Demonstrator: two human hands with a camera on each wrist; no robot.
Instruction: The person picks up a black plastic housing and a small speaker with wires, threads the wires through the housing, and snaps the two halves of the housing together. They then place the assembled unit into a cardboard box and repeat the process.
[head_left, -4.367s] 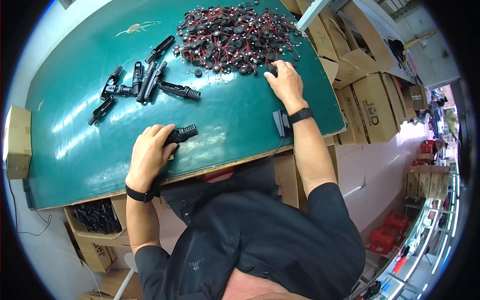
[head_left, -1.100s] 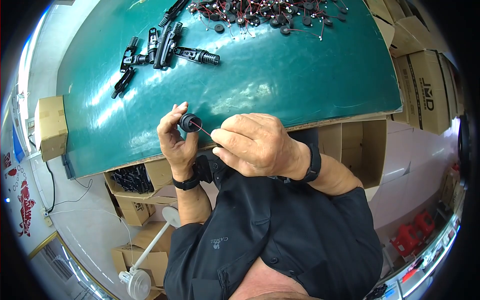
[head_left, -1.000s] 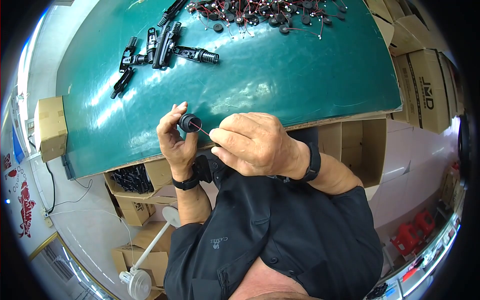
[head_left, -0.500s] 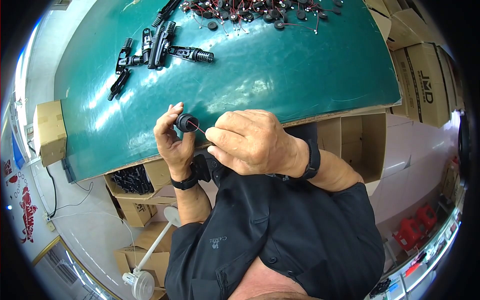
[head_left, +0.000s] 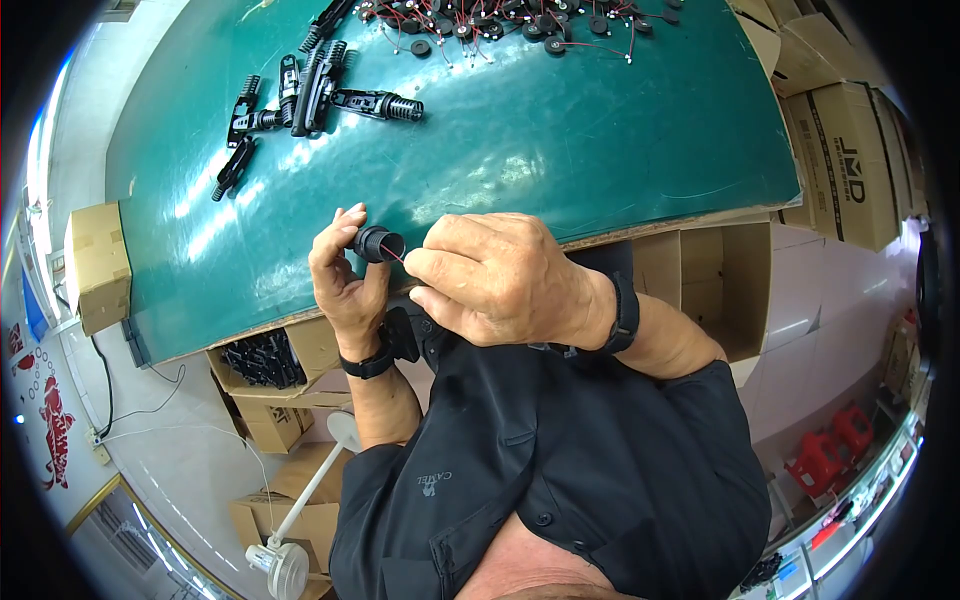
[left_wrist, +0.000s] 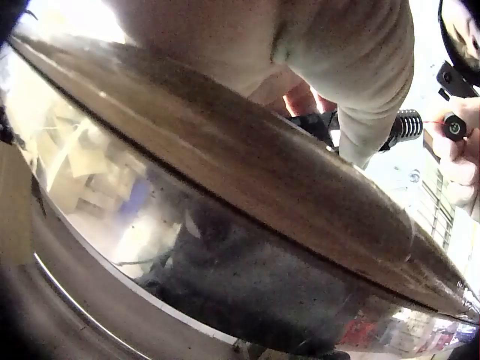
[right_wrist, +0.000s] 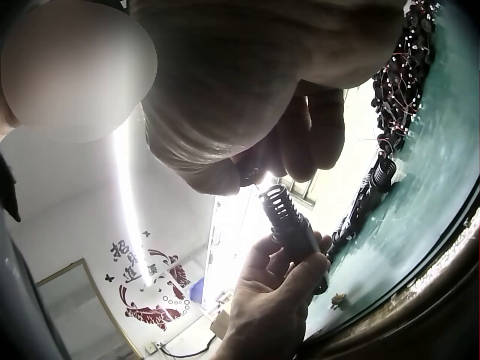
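Note:
The left hand [head_left: 345,285] grips a black ribbed tubular part [head_left: 375,243], its round mouth turned toward the right hand [head_left: 500,280]. Between right thumb and fingers is a small round black disc [left_wrist: 454,127], best seen in the left wrist view. A thin red wire [head_left: 392,253] runs from the disc into the tube's mouth. In the right wrist view the tube's slotted, ribbed end [right_wrist: 279,201] points up at the right fingers, while the left hand [right_wrist: 277,307] holds its lower body.
Several black ribbed parts [head_left: 315,90] lie on the green table [head_left: 600,140]. A pile of black discs with red wires [head_left: 490,20] is at the far side. A carton [head_left: 100,265] stands at the left; boxes [head_left: 845,165] stand at the right. Below the edge is a box of black parts [head_left: 262,358].
Since the earliest frame, the right hand has come from the pile to the left hand, and the tube's mouth has turned toward it. Lately the right fingers have moved slightly closer to the tube.

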